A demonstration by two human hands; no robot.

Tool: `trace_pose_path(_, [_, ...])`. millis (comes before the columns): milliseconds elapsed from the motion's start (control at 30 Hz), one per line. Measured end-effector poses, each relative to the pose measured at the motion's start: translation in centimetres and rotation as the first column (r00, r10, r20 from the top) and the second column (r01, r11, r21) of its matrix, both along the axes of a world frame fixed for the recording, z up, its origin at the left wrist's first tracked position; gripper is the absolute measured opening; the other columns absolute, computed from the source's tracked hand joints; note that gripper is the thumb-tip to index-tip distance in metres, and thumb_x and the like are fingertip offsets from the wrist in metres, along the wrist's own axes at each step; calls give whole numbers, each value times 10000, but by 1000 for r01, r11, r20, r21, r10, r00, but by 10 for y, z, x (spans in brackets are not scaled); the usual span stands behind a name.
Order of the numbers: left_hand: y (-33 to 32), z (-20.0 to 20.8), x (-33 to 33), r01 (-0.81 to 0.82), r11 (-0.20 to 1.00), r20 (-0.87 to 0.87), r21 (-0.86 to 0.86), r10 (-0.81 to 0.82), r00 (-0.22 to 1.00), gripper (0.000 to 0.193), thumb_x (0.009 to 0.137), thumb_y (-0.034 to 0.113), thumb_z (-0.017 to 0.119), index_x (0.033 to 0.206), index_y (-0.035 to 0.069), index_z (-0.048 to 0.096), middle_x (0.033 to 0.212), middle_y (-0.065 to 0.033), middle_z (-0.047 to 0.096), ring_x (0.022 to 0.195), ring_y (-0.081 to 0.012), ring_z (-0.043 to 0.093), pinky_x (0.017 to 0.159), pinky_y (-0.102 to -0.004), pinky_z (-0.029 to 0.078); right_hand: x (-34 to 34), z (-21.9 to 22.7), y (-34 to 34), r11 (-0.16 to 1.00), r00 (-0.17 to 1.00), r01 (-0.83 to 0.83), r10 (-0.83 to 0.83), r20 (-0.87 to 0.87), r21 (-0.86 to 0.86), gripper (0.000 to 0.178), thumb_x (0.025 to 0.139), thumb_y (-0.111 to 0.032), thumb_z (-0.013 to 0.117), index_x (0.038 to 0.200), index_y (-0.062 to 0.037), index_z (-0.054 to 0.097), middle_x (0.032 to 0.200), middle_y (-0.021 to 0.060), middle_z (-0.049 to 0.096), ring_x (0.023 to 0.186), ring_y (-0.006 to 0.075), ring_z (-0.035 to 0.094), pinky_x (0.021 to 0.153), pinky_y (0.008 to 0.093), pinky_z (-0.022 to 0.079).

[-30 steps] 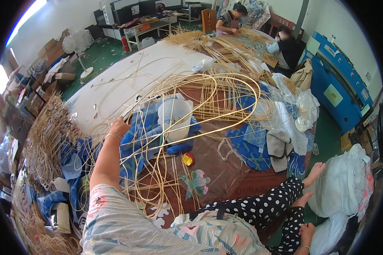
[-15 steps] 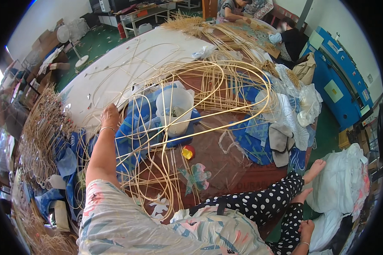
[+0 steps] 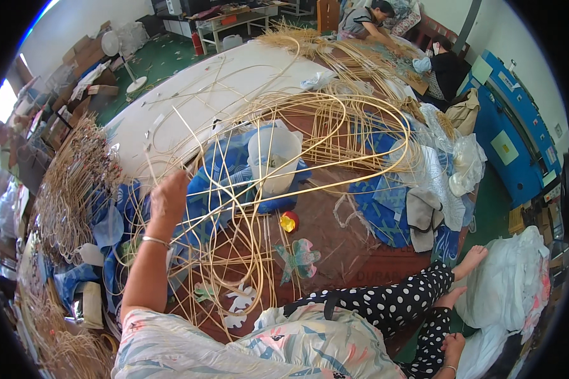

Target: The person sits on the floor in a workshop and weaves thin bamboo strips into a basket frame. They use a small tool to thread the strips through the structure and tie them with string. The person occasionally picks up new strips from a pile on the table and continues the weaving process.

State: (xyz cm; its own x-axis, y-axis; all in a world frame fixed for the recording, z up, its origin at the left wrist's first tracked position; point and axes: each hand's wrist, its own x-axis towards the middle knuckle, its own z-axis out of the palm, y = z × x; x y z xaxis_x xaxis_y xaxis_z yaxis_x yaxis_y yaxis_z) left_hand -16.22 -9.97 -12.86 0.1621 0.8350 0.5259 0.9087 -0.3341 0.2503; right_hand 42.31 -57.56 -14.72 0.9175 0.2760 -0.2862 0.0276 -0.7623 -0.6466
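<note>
My left hand (image 3: 169, 197) is raised over the left side of the work surface, its fingers closed in a fist. A pale rattan cane (image 3: 150, 165) sticks up from beside its fingers, and the hand seems to grip it. Long bent canes (image 3: 335, 184) sweep in loops across the middle, over blue cloth (image 3: 215, 165) and a whitish plastic container (image 3: 273, 158). My right hand (image 3: 452, 348) is low at the right, by the polka-dot trouser leg, with its fingers curled. What they may hold is too small to make out.
A red and yellow round thing (image 3: 289, 222), a green cut-out shape (image 3: 298, 259) and a white one (image 3: 239, 306) lie nearby. Bundled canes (image 3: 76, 189) stand left. A pale board (image 3: 171, 123) lies beyond. Another person (image 3: 367, 25) works at the far end; a blue machine (image 3: 512, 139) stands right.
My left hand has drawn back from its far reach and come up, closing into a fist. A cane end now stands up near it, and one loop rises farther back. My right hand stays low.
</note>
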Motion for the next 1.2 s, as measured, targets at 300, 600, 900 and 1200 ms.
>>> trace_pose_path(300, [-42,-24,29,185,909,-2,-372,-201,980,109,710,163,524,755,65,529,692,-140,560,695,-319,550,617,-418,428,-2,2,-4,999,998,-47,48,45,-5,133,729,-20,550,625,-19,467,539,36,477,390,89,420,340,214,353])
trace_pose_path(600, [-26,-11,20,199,883,161,-425,-143,977,147,742,181,556,791,42,547,679,-156,564,658,-343,551,580,-396,426,-3,-2,-6,997,993,-76,76,89,2,133,723,-27,549,612,-2,479,543,41,487,395,96,431,350,225,356])
trace_pose_path(900, [-34,15,37,290,952,124,-101,-277,953,104,741,124,566,782,39,522,681,-148,542,642,-326,547,554,-373,427,-12,4,-1,995,988,-100,103,113,-27,124,710,-19,535,610,-9,463,526,46,475,376,102,428,336,232,348])
trace_pose_path(1200, [-38,-17,54,444,866,32,-229,-449,893,99,727,134,561,779,57,528,688,-121,549,689,-318,546,608,-403,435,-12,2,-4,994,987,-111,111,117,-8,104,711,-7,512,618,-10,467,530,44,484,370,99,427,341,229,346])
